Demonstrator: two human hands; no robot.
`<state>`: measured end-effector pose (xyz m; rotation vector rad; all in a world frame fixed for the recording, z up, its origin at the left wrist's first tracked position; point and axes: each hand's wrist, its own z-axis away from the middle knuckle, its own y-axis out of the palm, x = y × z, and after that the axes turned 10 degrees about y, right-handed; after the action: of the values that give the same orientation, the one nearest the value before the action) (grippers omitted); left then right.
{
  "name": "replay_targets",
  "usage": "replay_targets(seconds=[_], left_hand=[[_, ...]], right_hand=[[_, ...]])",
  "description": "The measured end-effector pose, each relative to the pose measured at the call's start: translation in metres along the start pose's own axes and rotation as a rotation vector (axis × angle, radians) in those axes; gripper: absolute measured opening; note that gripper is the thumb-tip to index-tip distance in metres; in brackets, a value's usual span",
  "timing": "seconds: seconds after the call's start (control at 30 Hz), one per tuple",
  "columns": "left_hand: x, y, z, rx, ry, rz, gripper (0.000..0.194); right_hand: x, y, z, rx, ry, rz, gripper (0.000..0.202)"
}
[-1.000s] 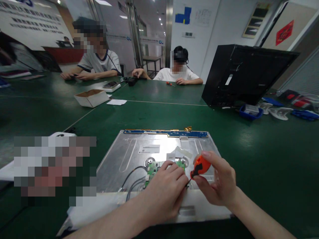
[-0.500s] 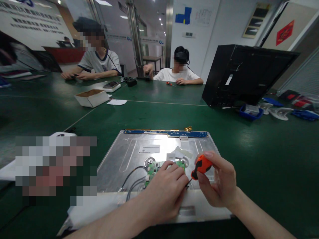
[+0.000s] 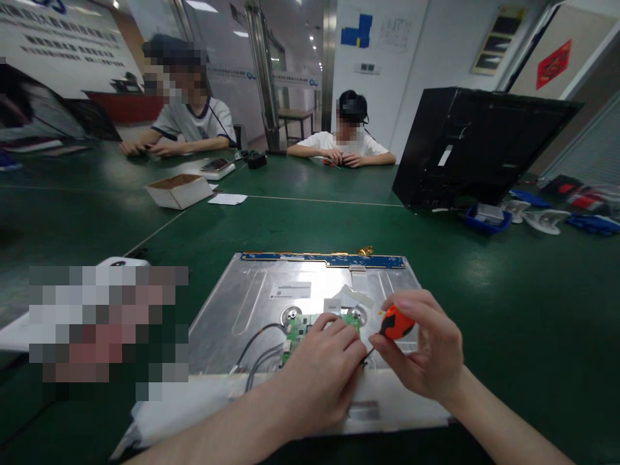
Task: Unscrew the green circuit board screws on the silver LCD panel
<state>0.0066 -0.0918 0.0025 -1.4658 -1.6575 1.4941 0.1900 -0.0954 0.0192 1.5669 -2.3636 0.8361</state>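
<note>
My right hand (image 3: 429, 345) is closed around the orange and black handle of a small screwdriver (image 3: 398, 323). The screwdriver's thin shaft slants down to the left, and its tip ends beside the fingers of my left hand (image 3: 332, 358). That hand lies over a green circuit board (image 3: 296, 328) with its fingers curled down; its fingertips and thumb are hidden. The board sits on the metal back of a display panel (image 3: 252, 303), and dark cables run off its left side. A blue circuit strip (image 3: 290, 257) lines the panel's far edge.
A black monitor housing (image 3: 465, 148) stands at the back right, near a blue tray (image 3: 487, 223). A white box (image 3: 179, 190) and paper (image 3: 227, 199) lie farther back left. Two people sit across the green table (image 3: 310, 226). A blurred-out patch covers the left front.
My right thumb and fingers have shifted on the screwdriver handle, which is turned slightly. My left hand stays put. The person opposite has brought a raised hand down to the table.
</note>
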Motion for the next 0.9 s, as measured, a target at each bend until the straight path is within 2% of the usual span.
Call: replay_targets(seconds=[0.3,0.6,0.9], left_hand=[[0.0013,0.0006,0.0008,0.000,0.010,-0.009,0.017],[-0.0003,-0.0017,-0.0001,0.022,0.004,-0.005,0.015],[-0.0003,0.0001,0.0006,-0.016,0.020,-0.014,0.017]], right_hand=[[0.0059,-0.0016,-0.0013,-0.009,0.025,0.097,0.058],[0.0017,0.0001,0.0033,0.026,0.038,-0.063,0.066],[0.0034,-0.0010,-0.0017,0.019,0.024,0.006,0.063]])
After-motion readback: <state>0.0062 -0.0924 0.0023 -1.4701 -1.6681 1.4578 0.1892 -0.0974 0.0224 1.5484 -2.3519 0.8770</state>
